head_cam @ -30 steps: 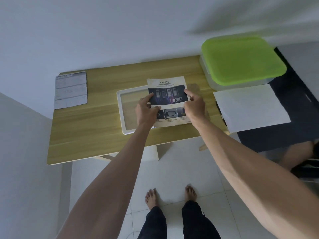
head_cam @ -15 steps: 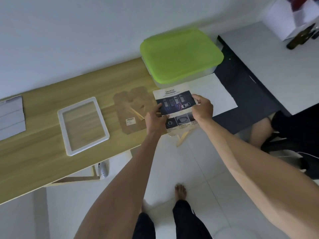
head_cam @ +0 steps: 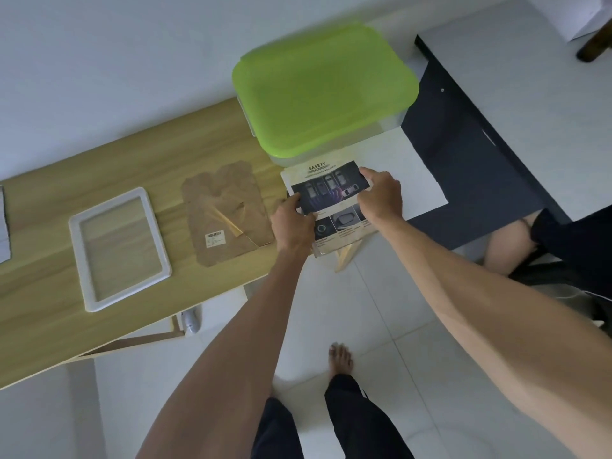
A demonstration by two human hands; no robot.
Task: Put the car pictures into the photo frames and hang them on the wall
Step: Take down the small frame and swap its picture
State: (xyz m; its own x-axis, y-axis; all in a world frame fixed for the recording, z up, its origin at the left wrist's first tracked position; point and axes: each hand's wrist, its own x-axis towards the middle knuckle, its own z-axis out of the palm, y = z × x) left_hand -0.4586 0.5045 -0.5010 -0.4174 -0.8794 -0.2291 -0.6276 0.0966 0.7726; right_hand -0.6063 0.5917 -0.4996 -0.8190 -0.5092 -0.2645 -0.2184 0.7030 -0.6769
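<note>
I hold a car picture, a printed sheet headed SAFETY with dark car photos, over the right end of the wooden table. My left hand pinches its left edge and my right hand pinches its right edge. A white photo frame lies flat on the table to the left, apart from both hands. Between the frame and the picture lies a brown backing board with a barcode sticker and a fold-out stand.
A clear box with a green lid stands at the table's right end against the wall. A white sheet lies on a dark desk to the right. A seated person's knee shows at right. A grey paper lies far left.
I lifted the picture off the white frame and carried it right, past the backing board, to the table's right end. The view swung right with it.
</note>
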